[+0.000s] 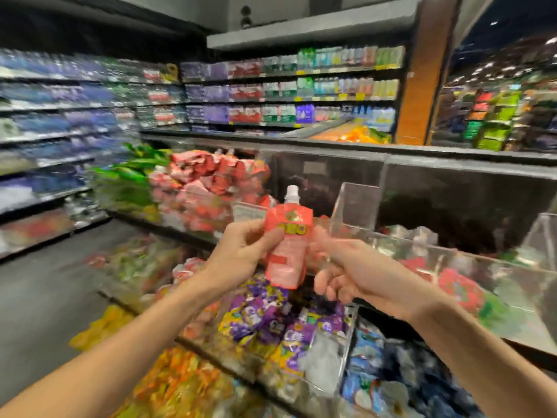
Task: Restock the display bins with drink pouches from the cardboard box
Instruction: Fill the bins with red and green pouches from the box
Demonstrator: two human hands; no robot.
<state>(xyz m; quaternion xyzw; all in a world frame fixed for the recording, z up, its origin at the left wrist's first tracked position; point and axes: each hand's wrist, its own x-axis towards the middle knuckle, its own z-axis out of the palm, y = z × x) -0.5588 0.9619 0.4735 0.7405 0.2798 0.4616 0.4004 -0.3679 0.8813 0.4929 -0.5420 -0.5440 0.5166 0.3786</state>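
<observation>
one pink-red foil drink pouch (287, 248) with a white screw cap, held upright in mid-air in front of the clear plastic display bins (358, 206). pinched at its left edge by the left hand (241, 251), thumb and fingers (265, 236) curled onto the foil. right hand (346, 273) just beside the pouch's right edge, fingers loosely curled and blurred; cannot tell whether gripping or only touching. behind and to the left, a heap of matching pink pouches (205, 188) in an upper bin. below the hands, purple-and-yellow pouches (265, 318), with blue-and-white pouches (370, 372) to their right and orange pouches (180, 381) to their left. blurred shelves of bottled drinks (286, 92) at the back.
</observation>
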